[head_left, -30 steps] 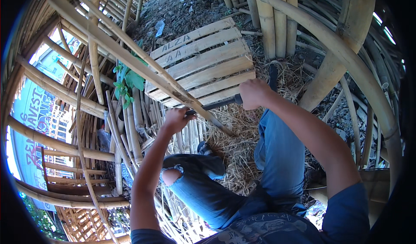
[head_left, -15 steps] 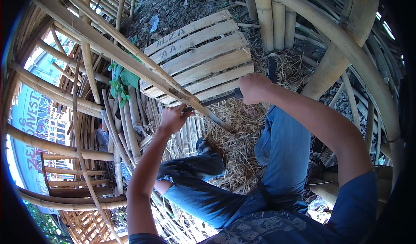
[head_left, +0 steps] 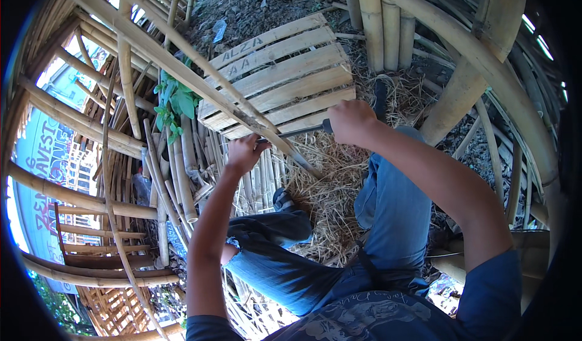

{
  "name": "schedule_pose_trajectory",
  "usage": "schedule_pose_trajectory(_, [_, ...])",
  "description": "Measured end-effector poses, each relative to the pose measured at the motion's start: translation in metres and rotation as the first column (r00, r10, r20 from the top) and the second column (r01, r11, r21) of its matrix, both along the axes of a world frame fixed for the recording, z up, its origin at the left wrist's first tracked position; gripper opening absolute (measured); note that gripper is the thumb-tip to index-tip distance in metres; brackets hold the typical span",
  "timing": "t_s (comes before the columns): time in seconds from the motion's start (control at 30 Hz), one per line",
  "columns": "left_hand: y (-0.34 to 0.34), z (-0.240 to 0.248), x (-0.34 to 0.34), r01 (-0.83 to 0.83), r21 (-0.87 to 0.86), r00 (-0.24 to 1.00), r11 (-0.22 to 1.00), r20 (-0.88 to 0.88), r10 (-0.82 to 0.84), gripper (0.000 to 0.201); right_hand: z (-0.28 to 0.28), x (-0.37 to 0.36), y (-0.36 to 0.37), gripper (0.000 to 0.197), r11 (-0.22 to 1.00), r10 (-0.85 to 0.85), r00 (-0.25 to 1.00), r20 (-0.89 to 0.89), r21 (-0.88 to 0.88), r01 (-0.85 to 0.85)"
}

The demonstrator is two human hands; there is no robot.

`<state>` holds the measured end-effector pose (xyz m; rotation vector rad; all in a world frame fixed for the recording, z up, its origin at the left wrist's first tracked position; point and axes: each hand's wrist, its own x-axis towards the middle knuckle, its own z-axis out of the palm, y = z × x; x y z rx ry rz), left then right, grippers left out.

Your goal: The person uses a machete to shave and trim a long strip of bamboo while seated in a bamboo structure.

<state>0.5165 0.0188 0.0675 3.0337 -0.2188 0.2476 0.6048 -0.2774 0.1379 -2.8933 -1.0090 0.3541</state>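
1. Right hand (head_left: 353, 123): fist closed round one end of slim, straight dark tool (head_left: 303, 130).
2. Left hand (head_left: 244, 153): curled on other end.
3. Tool crosses slanted bamboo pole (head_left: 194, 83), above stringy straw (head_left: 333, 195), beside slatted wood crate (head_left: 291, 83).

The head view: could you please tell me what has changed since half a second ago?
The left hand and dark tool have shifted slightly up the bamboo pole; the right knee now shows past the right forearm. The right hand keeps gripping too; the wooden crate stays put.
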Motion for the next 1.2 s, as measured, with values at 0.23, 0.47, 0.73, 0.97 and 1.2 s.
schedule_pose_trajectory(0.23, [0.031, -0.066, -0.002, 0.192, -0.102, 0.972, 0.976, -0.117, -0.204, 0.027, -0.040, 0.000, 0.005, 0.033, 0.996, -0.064, 0.965, -0.256, -0.080, 0.045])
schedule_pose_trajectory(0.47, [0.010, -0.085, 0.019, 0.073, -0.075, 0.967, 0.994, -0.239, -0.089, 0.024, -0.063, 0.006, -0.004, 0.029, 0.987, -0.161, 0.938, -0.308, -0.076, 0.144])
schedule_pose_trajectory(0.73, [0.020, -0.081, 0.030, 0.193, -0.073, 0.954, 0.978, -0.220, -0.205, 0.030, -0.082, 0.014, -0.010, 0.023, 0.992, -0.125, 0.967, -0.221, -0.010, 0.126])
schedule_pose_trajectory(0.97, [0.025, -0.103, 0.018, 0.076, 0.052, 0.993, 0.996, -0.100, -0.070, 0.028, -0.105, 0.010, 0.002, 0.015, 0.999, -0.047, 0.995, -0.086, -0.024, 0.045])
schedule_pose_trajectory(1.2, [0.049, -0.111, 0.037, 0.029, -0.287, 0.870, 0.957, -0.465, -0.166, 0.024, -0.080, 0.027, 0.017, 0.022, 0.997, -0.041, 0.948, -0.314, -0.075, 0.018])
